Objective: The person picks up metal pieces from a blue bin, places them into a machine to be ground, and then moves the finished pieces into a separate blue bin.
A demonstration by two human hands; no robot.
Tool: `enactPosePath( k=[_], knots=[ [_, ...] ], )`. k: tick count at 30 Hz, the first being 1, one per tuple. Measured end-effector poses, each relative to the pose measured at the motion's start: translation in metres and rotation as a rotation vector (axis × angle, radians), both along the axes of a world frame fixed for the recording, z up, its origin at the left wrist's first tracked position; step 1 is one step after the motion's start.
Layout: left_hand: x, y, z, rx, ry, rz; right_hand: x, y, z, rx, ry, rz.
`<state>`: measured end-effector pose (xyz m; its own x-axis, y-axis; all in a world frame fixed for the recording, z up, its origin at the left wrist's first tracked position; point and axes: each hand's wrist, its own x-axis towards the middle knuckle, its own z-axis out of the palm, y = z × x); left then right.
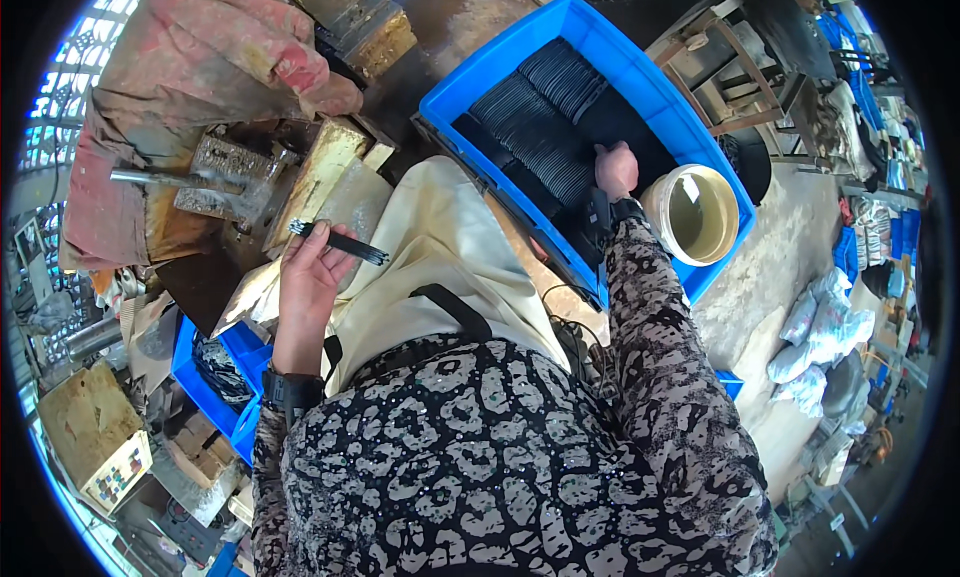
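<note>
A cluttered workshop floor [750, 312]; the left hand [314, 267] pinches a black strip bundle [360, 247], probably light, stiff, best gripped mid-length. Well apart, the right hand [617, 171], its grip unclear, is in the blue bin [628, 55] beside stacked black strips [520, 117].

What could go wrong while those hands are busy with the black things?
The left hand pinches a little bundle of black strips with both ends sticking out, so some might slip loose. The right hand is in the big blue bin, close to the neat rows of black pieces, and might mess them up. The right sleeve is near the cream bucket, so a bump could tip it.
</note>
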<state>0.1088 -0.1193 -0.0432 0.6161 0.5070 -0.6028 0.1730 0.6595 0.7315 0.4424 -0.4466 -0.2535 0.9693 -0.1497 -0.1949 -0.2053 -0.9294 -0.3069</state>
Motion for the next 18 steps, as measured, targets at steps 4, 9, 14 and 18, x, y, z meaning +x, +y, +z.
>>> enactPosePath(
  k=[4, 9, 14, 18],
  knots=[
    [0.001, 0.001, -0.001, -0.001, 0.013, 0.007, 0.002, -0.006, 0.001, 0.048, -0.014, 0.054],
    [-0.002, 0.001, -0.004, -0.01, 0.018, 0.026, 0.004, -0.005, 0.006, -0.04, -0.004, 0.148],
    [-0.005, 0.002, -0.006, -0.018, 0.015, 0.039, 0.007, -0.005, 0.013, -0.096, 0.008, 0.23],
    [-0.006, 0.003, -0.006, -0.024, 0.009, 0.036, 0.012, -0.005, 0.014, -0.154, 0.006, 0.317]
  ],
)
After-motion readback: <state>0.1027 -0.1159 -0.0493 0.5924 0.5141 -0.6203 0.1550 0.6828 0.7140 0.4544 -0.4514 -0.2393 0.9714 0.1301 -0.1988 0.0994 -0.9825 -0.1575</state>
